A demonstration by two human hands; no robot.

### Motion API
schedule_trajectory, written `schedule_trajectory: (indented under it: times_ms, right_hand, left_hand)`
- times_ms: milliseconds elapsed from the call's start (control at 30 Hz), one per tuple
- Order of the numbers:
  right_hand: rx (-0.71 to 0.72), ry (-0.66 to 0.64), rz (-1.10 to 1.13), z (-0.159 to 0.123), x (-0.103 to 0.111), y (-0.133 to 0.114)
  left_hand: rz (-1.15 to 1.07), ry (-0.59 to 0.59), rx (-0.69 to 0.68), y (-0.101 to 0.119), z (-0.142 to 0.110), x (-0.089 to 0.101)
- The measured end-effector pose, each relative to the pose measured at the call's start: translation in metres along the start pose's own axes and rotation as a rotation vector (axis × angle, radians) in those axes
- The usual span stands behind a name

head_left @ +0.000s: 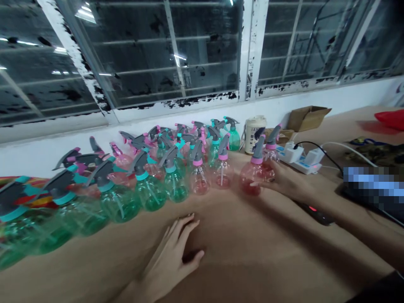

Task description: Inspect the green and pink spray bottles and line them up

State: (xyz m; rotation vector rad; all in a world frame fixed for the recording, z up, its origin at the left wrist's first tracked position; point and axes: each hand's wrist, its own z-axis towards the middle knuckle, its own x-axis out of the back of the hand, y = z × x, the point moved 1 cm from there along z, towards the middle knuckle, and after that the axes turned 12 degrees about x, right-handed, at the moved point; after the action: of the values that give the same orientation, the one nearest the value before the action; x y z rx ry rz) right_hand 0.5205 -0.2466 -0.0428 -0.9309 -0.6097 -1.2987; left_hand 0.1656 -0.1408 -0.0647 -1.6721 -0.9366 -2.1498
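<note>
My right hand (280,181) is wrapped round the body of a clear pink spray bottle (251,176) with a grey trigger head and pink collar. Just behind it stands another pink spray bottle (271,147), partly hidden by the first. My left hand (173,252) rests low over the table with its fingers apart and nothing in it. Nearest to that hand are a green spray bottle (176,185) and a pink spray bottle (199,179), both upright. A further pink spray bottle (222,170) stands between these and the held one.
Several green spray bottles (121,202) form a front row to the left, with more pink and green ones behind. A paper cup (255,130), a cardboard box (307,118) and a power strip (303,165) sit at the back right. A dark handheld device (318,216) lies under my right forearm.
</note>
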Motion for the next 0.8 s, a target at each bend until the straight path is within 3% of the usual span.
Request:
schedule_trajectory:
  times_ms: [233,500,633,800]
  right_hand:
    - [-0.046,-0.041,-0.196,0.022,-0.004,0.005]
    - [-0.124,-0.049,-0.252,0.041,-0.009,-0.005]
    - [-0.198,-0.017,-0.203,0.032,0.004,-0.004]
    - [-0.371,0.088,-0.185,0.007,0.032,0.02]
  left_hand:
    - [0.049,-0.01,-0.005,-0.002,0.0,-0.001]
    - [0.106,-0.016,-0.02,-0.004,0.0,-0.003]
    - [0.116,-0.007,-0.024,-0.005,-0.001,-0.001]
    - [0.121,0.001,-0.036,-0.006,-0.001,-0.002]
